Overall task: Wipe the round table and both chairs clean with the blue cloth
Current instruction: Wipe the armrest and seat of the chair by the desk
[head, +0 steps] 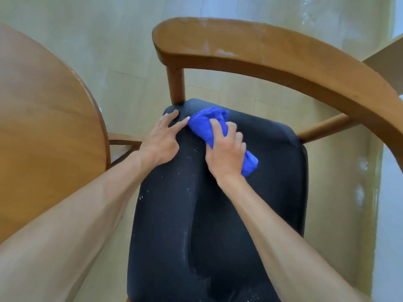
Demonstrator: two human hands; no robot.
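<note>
Two bare forearms are seen entering from the lower edge of the frame and reaching up toward the centre. Beneath them, the dark seat cushion (218, 214) of a wooden chair is spread across the lower middle of the frame; pale specks and dusty streaks are scattered over its fabric, most thickly along a crease running down its middle.

At the centre of the frame the blue cloth (209, 125) is bunched into a roll and held against the far part of the cushion. It is grasped by the right hand (226, 153), whose fingers are curled over the top of it — one end of the cloth is left showing beyond the fingertips, the other below the heel of the hand. Just to the left, the left hand (161, 140) is laid flat on the cushion with fingers straight and spread; nothing is held in it, and its index fingertip is placed right beside the cloth.

Farther up, the chair's curved wooden backrest (261, 53) is arched across the upper right of the frame, marked with whitish smears. The round tabletop (43, 105) is seen at the left edge, just beside the chair. Pale wood-look floor (109, 40) fills the top of the frame.
</note>
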